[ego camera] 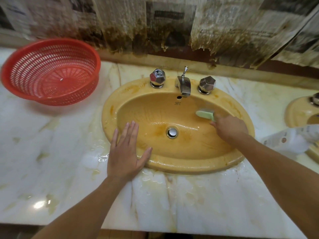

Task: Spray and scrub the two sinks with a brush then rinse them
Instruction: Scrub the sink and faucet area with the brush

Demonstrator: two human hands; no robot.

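I grip a pale green brush [204, 114] against an ochre-yellow sink [172, 163] streaked with orange-brown stains. Left of my grip sit chrome taps [183, 84] and a red lattice-patterned basket [50, 71], all on white marble counter [51, 152] with yellowish veins.

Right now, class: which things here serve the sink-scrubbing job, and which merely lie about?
Belong to the job:
sink
green brush, gripped by the right hand
faucet
second sink
white bottle, maybe the spray

Lying about:
red basket
newspaper on the wall
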